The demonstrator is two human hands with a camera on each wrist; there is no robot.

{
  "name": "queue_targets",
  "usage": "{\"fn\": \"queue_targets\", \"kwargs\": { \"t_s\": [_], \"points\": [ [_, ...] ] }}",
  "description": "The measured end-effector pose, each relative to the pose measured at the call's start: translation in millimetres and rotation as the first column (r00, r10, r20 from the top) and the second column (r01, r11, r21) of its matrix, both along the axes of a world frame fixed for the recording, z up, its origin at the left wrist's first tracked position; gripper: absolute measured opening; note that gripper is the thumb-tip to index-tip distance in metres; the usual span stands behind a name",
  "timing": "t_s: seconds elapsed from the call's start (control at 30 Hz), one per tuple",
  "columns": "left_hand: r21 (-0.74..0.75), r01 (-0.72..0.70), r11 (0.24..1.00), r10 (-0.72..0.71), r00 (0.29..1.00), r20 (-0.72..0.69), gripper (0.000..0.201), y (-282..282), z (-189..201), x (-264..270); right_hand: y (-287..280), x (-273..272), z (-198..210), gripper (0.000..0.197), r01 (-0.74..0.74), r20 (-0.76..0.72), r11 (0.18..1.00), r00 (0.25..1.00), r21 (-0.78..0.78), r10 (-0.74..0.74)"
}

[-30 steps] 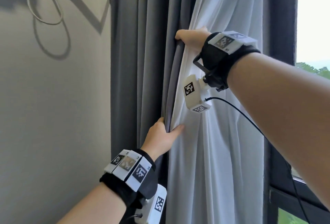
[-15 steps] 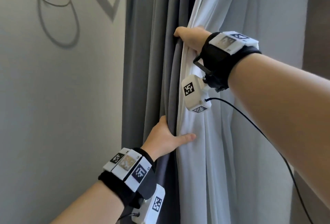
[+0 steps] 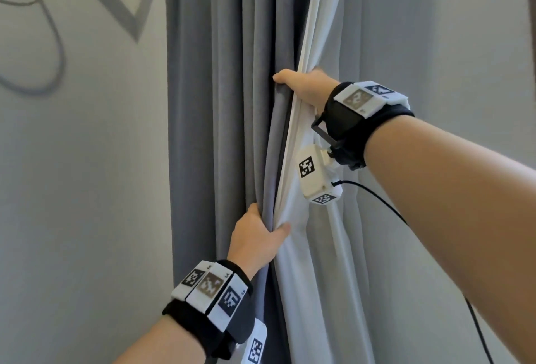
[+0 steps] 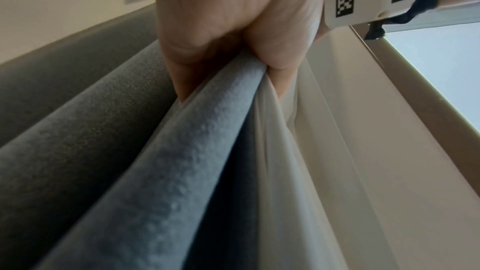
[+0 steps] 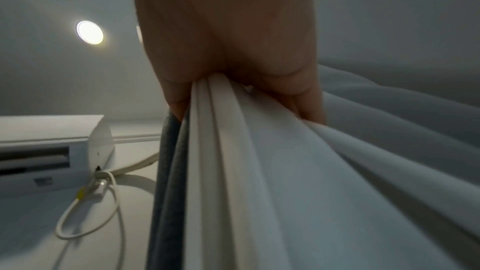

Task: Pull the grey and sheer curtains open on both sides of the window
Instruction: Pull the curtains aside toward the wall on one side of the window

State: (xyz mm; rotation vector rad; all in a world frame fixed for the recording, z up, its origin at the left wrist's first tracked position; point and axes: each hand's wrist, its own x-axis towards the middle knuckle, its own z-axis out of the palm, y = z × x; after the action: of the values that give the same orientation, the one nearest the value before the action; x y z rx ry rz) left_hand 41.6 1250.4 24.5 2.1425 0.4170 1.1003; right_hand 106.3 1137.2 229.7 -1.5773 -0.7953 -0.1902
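Note:
The grey curtain (image 3: 217, 108) hangs in folds left of centre, with the sheer white curtain (image 3: 333, 276) bunched to its right. My right hand (image 3: 301, 88) grips both edges up high; the right wrist view shows its fingers curled round the sheer folds (image 5: 259, 171) and the grey edge (image 5: 168, 171). Lower down, my left hand (image 3: 258, 236) holds the grey edge, thumb pressed on the sheer. In the left wrist view that hand (image 4: 233, 28) pinches a grey fold (image 4: 207, 130) together with sheer fabric (image 4: 298, 151).
A pale wall (image 3: 72, 189) stands just left of the curtains. An air conditioner (image 5: 52, 151) with a looped white cable (image 5: 91, 213) hangs on it, under a ceiling light (image 5: 89, 32). A bright window pane (image 4: 441, 69) shows beside the sheer.
The window pane and dark frame at the right edge have left the head view. Both hands keep their grip on the curtain edges, the right hand now lower in the picture.

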Motion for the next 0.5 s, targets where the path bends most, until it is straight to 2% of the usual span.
{"fn": "queue_targets", "kwargs": {
  "t_s": [0.13, 0.27, 0.33, 0.43, 0.5],
  "points": [
    [-0.013, 0.031, 0.999, -0.03, 0.999, 0.01, 0.032, 19.4, -1.3, 11.3, 10.6, 13.3, -1.5, 0.09, 0.122, 0.042, 0.991, 0.992, -0.059, -0.119],
    [-0.029, 0.032, 0.999, -0.032, 0.999, 0.014, 0.029, 33.7, -0.4, 22.2, 17.9, 35.7, -2.0, 0.128, 0.286, 0.113, 0.939, 0.957, -0.191, -0.268],
    [-0.032, 0.027, 0.999, -0.026, 0.999, 0.027, 0.03, 39.1, -0.3, 27.6, 22.8, 49.8, 0.1, 0.14, 0.349, 0.113, 0.916, 0.936, -0.197, -0.332],
    [-0.035, 0.013, 0.999, -0.011, 0.999, 0.052, 0.029, 45.5, -1.7, 33.4, 32.3, 59.2, 2.1, 0.147, 0.32, 0.093, 0.931, 0.947, -0.175, -0.308],
    [-0.029, 0.0, 1.0, 0.002, 0.998, 0.061, 0.027, 51.4, -2.0, 35.6, 42.6, 62.9, 2.4, 0.136, 0.224, 0.087, 0.966, 0.973, -0.127, -0.214]
  ]
}}
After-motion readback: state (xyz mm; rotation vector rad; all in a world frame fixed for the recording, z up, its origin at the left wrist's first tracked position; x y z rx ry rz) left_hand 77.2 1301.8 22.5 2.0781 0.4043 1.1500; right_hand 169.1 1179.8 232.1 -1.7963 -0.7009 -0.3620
